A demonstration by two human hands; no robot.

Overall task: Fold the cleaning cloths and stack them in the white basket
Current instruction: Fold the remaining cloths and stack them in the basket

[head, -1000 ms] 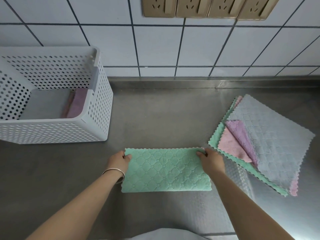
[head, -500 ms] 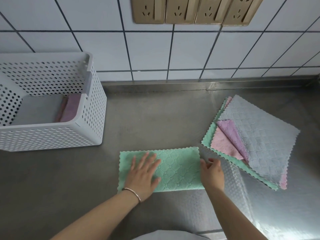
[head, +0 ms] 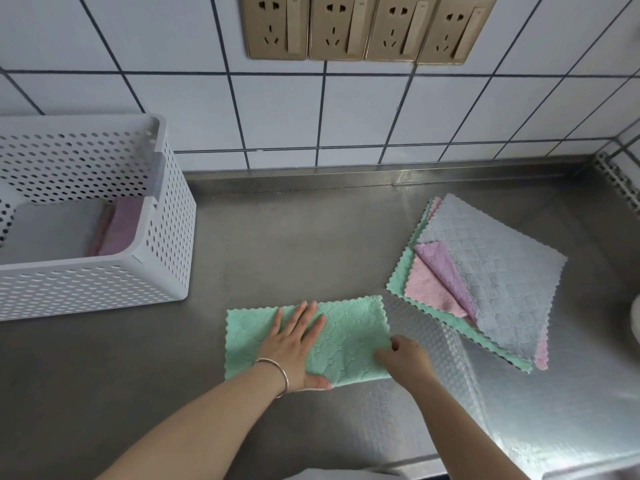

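A green cleaning cloth (head: 349,334), folded in half into a long rectangle, lies flat on the steel counter in front of me. My left hand (head: 294,344) presses flat on its middle-left, fingers straight and spread. My right hand (head: 405,356) pinches the cloth's right edge near the lower corner. The white perforated basket (head: 104,282) stands at the left, with a folded pinkish-purple cloth (head: 119,226) inside against its right wall. A pile of unfolded cloths (head: 491,271), grey on top over purple, pink and green, lies at the right.
A white tiled wall with a row of gold sockets (head: 367,26) runs behind the counter. A patterned reflective sheet (head: 450,403) covers the counter at the lower right. A white rounded object (head: 635,320) shows at the right edge.
My left hand let go of the cloth's top left corner and now presses flat on the cloth. My right hand slid down the right edge toward the lower corner.
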